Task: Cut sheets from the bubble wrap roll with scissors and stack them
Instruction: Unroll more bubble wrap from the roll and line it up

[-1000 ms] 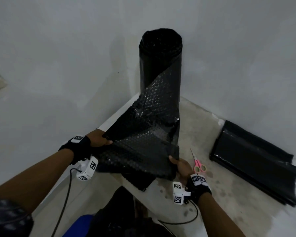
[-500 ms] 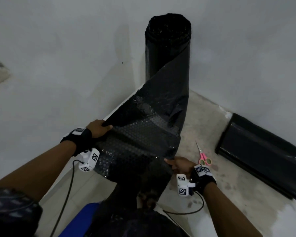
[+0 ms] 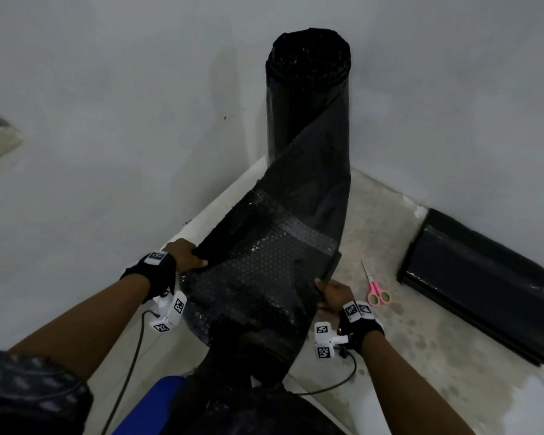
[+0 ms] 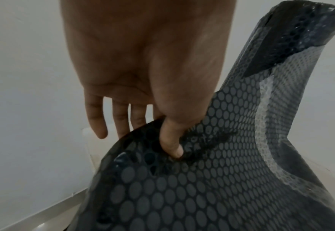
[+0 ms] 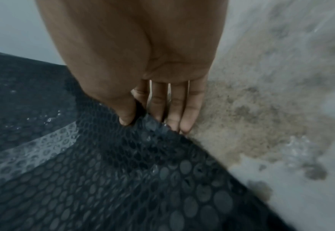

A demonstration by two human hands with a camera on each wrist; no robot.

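Head view: left hand [image 3: 185, 254] and right hand [image 3: 333, 291] pinch opposite edges of black bubble wrap sheet [image 3: 264, 271] pulled from the upright roll [image 3: 308, 98]; pink-handled scissors [image 3: 376, 288] lie just right of the right hand.
Left wrist: thumb [image 4: 172, 140] presses atop the sheet [image 4: 202, 179], fingers [image 4: 121, 118] underneath.
Right wrist: thumb [image 5: 123, 107] above the edge, fingers [image 5: 188, 107] below.

Hidden from me: 3 fingertips of my left hand [image 4: 142, 65] behind the bubble wrap sheet [image 4: 212, 179]; sheet's near end (lost in dark); stack of cut sheets [image 3: 484, 296], cut by the frame edge.

Floor surface and items resting on it

The stained floor [image 3: 446, 350] carries the upright bubble wrap roll [image 3: 308, 98]; right of the roll lie pink scissors [image 3: 376, 288] and stacked black sheets [image 3: 481, 284].
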